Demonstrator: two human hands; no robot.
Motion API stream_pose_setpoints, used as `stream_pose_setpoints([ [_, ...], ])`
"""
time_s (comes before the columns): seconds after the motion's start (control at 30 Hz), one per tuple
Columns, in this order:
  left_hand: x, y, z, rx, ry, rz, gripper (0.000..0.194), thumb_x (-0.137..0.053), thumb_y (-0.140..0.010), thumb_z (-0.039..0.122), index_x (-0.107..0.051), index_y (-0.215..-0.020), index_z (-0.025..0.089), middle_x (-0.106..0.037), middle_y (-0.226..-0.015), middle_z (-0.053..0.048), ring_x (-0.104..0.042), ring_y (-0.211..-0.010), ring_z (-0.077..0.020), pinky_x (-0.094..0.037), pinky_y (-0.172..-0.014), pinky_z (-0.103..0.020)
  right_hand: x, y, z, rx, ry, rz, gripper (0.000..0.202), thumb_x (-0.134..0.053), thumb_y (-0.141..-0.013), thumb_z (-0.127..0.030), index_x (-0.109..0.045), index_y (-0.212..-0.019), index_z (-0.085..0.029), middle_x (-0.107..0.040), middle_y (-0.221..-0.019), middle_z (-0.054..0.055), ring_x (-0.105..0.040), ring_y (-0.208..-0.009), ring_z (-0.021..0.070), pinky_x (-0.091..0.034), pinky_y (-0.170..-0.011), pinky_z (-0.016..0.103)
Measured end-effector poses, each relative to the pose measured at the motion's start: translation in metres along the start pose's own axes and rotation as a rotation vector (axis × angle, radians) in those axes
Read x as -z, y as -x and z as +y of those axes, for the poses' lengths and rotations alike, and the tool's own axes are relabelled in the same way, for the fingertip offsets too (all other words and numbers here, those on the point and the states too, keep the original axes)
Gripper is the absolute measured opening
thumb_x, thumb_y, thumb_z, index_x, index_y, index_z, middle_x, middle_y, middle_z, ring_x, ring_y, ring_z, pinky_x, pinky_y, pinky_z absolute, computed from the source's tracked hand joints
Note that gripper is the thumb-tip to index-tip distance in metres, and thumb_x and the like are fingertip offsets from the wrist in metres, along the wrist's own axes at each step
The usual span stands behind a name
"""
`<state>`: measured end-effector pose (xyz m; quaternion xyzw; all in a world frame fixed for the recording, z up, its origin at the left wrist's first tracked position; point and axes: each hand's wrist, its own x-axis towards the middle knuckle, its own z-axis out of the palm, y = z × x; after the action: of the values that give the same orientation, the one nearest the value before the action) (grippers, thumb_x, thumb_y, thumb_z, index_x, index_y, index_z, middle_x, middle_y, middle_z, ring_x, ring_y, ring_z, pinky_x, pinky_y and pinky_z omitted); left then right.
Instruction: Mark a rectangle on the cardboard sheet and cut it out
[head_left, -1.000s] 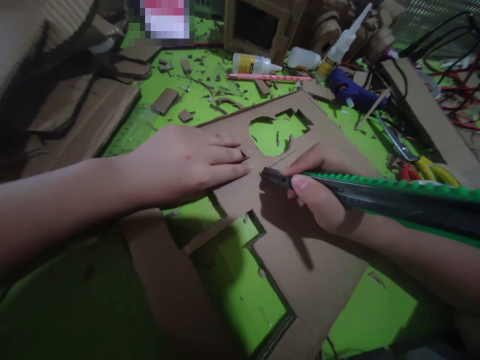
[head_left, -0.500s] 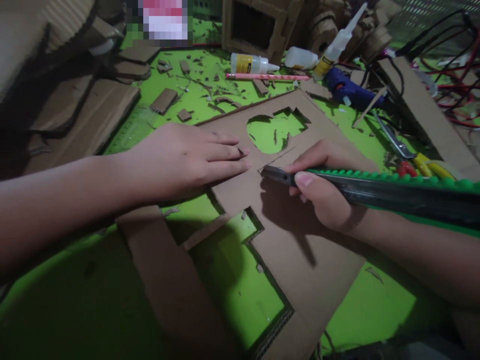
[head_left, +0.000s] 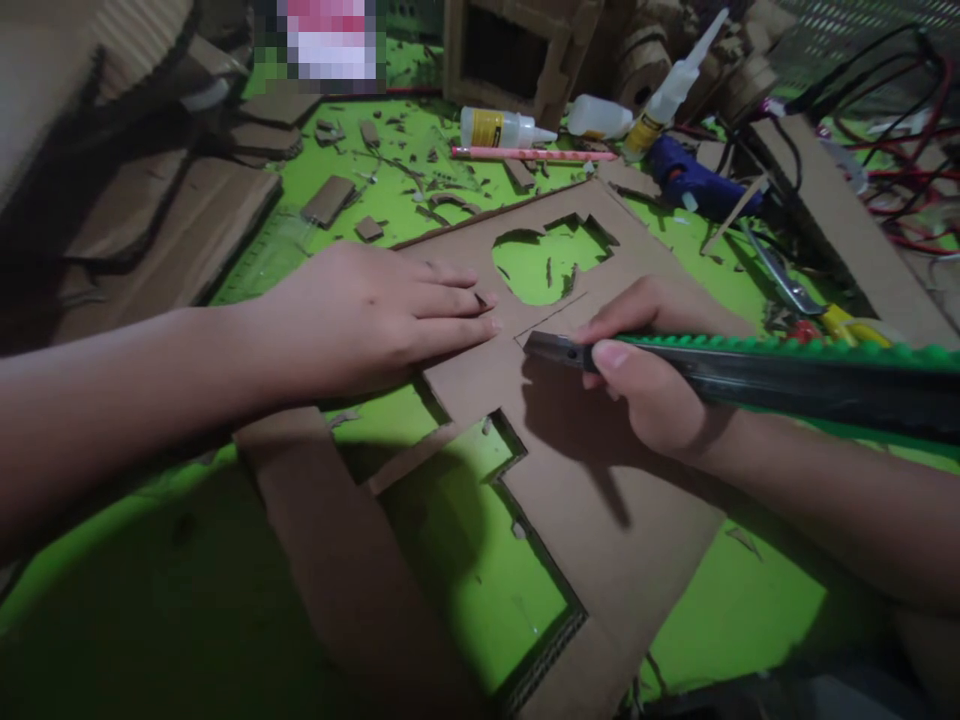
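My right hand (head_left: 645,355) grips a green and black utility knife (head_left: 787,380) near its blade end. The blade tip points left and rests at or just above a sheet of cardboard (head_left: 615,500), by the lower end of a thin straight line on it. My left hand (head_left: 390,305) lies flat on the sheet to the left of the blade, fingers stretched out. An irregular hole (head_left: 536,265) in the sheet, above the blade, shows the green surface through it. Large angular cut-outs open along the sheet's lower left side.
Glue bottles (head_left: 495,128) and a pink pencil (head_left: 532,154) lie behind the sheet. A blue glue gun (head_left: 690,178), yellow-handled pliers (head_left: 851,325) and tangled wires (head_left: 907,150) are at right. Stacked cardboard (head_left: 165,220) sits at left; scraps litter the green table (head_left: 750,620).
Almost nothing differs. The knife tip sits very slightly off the drawn line's end compared with before, and the view has shifted a little. My left hand stays on the cardboard.
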<state>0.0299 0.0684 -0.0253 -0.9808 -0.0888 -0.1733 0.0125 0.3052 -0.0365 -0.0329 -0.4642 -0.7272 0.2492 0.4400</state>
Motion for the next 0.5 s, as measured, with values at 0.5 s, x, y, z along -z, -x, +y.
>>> stream_pose_setpoints([
  [0.5, 0.0017, 0.0013, 0.0005, 0.086, 0.119, -0.020, 0.047, -0.052, -0.101, 0.018, -0.080, -0.134, 0.036, -0.078, -0.142, -0.004, -0.073, -0.134, -0.0306, -0.062, -0.112, -0.047, 0.0006, -0.0062, -0.0085, 0.063, 0.021, -0.084, 0.012, -0.062, -0.095, -0.023, -0.062, -0.084, -0.028, -0.062, -0.072, -0.008, -0.058, -0.063, 0.0139, -0.048, -0.061, 0.032],
])
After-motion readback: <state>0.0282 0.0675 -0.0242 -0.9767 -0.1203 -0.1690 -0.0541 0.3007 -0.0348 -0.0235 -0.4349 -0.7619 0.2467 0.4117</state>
